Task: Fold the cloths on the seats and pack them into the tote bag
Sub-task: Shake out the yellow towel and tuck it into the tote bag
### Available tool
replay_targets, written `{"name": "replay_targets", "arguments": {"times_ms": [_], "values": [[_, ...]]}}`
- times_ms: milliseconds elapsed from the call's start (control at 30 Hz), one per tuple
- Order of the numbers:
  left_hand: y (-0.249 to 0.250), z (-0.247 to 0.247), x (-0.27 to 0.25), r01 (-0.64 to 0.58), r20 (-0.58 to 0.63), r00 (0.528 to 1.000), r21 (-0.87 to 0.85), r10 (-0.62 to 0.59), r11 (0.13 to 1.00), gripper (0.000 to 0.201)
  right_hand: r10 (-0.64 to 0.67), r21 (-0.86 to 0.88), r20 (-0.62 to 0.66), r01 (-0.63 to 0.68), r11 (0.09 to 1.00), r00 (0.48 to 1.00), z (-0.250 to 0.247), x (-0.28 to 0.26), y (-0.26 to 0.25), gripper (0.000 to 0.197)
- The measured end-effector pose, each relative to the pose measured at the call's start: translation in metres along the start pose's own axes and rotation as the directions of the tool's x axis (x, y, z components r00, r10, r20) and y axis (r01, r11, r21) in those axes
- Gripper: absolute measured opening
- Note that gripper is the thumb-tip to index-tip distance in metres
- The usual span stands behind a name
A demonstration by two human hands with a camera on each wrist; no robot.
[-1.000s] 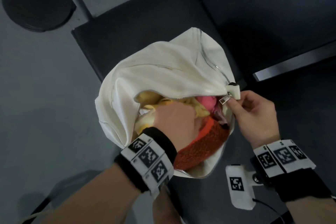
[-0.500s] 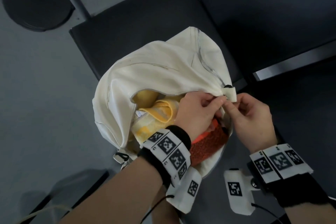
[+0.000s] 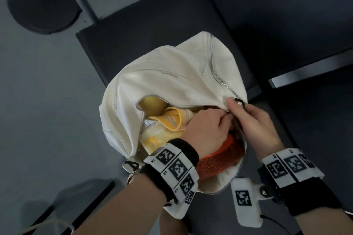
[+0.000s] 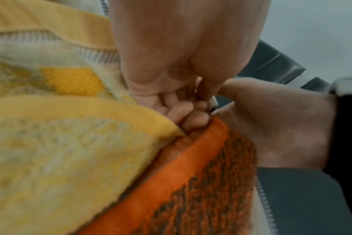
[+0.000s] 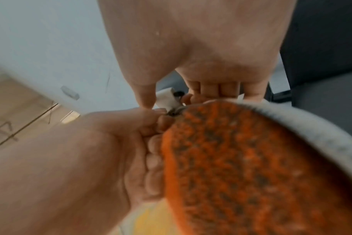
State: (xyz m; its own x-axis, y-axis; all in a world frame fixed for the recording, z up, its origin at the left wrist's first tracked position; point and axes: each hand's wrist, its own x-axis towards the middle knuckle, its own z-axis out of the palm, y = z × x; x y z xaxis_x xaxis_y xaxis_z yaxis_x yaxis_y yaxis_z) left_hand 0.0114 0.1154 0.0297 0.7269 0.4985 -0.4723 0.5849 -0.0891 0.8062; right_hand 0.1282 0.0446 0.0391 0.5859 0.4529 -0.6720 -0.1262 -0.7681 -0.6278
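Both my hands meet at the zipper end of the tote bag [image 3: 172, 82]. Left hand [image 3: 208, 129] has fingers curled, thumb and forefinger pinching at what looks like the zipper slider [image 5: 172, 112]; the exact contact is partly hidden between the knuckles. Right hand [image 3: 256, 120] pinches the white fabric tab [image 5: 167, 99] at the zip's end, steadying it. Under my left wrist the orange cloth [image 3: 219, 160] sits inside the bag mouth, bulging against the near rim. Just beyond my left hand, the yellow cloth [image 3: 168, 120] is tucked in too, loosely folded. The bag mouth is open; the zipper [image 3: 219, 78] teeth run away past my right fingers. Bag rests on the dark seat [image 3: 152, 25] ahead of both hands. Judgement: packing looks done, no cloths visible on the seats in view; closing the zip seems to be what remains.
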Motion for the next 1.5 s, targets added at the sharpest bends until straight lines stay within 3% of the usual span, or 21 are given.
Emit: {"name": "replay_targets", "arguments": {"times_ms": [200,300,433,667,733,833,933,1000,1133,1267,1400,1467,1500], "values": [[0.005,-0.002,-0.004,-0.013,-0.060,0.998,-0.046,0.011,0.999,0.031,-0.326,-0.076,-0.144,0.318,0.945,0.934,-0.002,0.003,-0.004,0.039],[0.010,-0.003,-0.005,-0.036,-0.093,0.995,-0.076,0.028,0.996,0.032,-0.448,-0.036,-0.092,0.446,0.894,0.889,-0.010,-0.002,-0.015,0.015],[0.010,-0.003,-0.007,-0.064,-0.111,0.993,-0.124,0.050,0.990,0.029,-0.443,0.093,-0.026,0.444,0.891,0.896,-0.018,-0.006,-0.017,0.039],[0.028,-0.002,0.006,0.010,-0.204,0.979,-0.070,-0.024,0.997,0.042,-0.552,-0.146,-0.145,0.534,0.833,0.821,-0.027,-0.002,-0.022,0.030],[0.037,-0.008,0.008,-0.032,-0.234,0.972,-0.051,0.019,0.998,0.045,-0.566,-0.160,-0.174,0.544,0.824,0.806,-0.032,0.001,-0.028,0.033],[0.047,-0.013,0.002,-0.058,-0.198,0.976,0.136,0.085,0.989,0.043,-0.503,-0.076,-0.283,0.504,0.860,0.816,-0.046,0.016,-0.039,0.041],[0.032,-0.025,-0.029,-0.045,-0.308,0.936,0.370,0.169,0.928,0.037,-0.438,-0.023,-0.334,0.457,0.889,0.835,-0.054,0.029,-0.053,0.039],[0.011,-0.038,-0.050,-0.064,-0.347,0.913,0.396,0.214,0.916,0.035,-0.456,-0.039,-0.314,0.469,0.883,0.833,-0.054,0.033,-0.057,0.040],[-0.032,-0.046,-0.086,-0.053,-0.360,0.928,0.120,0.093,0.991,0.034,-0.410,-0.010,-0.323,0.430,0.903,0.853,-0.046,0.037,-0.058,0.042],[-0.067,-0.036,-0.117,0.044,-0.358,0.933,-0.002,-0.041,0.999,0.029,-0.286,0.078,-0.407,0.345,0.935,0.867,-0.045,0.039,-0.057,0.037],[-0.083,-0.029,-0.124,0.044,-0.340,0.939,-0.006,-0.044,0.999,0.024,-0.215,0.077,-0.425,0.272,0.959,0.879,-0.050,0.027,-0.047,0.040],[-0.079,-0.024,-0.124,0.019,-0.366,0.930,-0.047,-0.035,0.999,0.027,-0.129,0.101,-0.464,0.197,0.975,0.876,-0.053,0.012,-0.033,0.059],[-0.077,-0.023,-0.123,0.013,-0.376,0.926,-0.057,-0.034,0.998,0.029,-0.112,0.106,-0.490,0.187,0.977,0.865,-0.050,-0.002,-0.024,0.059]]}}
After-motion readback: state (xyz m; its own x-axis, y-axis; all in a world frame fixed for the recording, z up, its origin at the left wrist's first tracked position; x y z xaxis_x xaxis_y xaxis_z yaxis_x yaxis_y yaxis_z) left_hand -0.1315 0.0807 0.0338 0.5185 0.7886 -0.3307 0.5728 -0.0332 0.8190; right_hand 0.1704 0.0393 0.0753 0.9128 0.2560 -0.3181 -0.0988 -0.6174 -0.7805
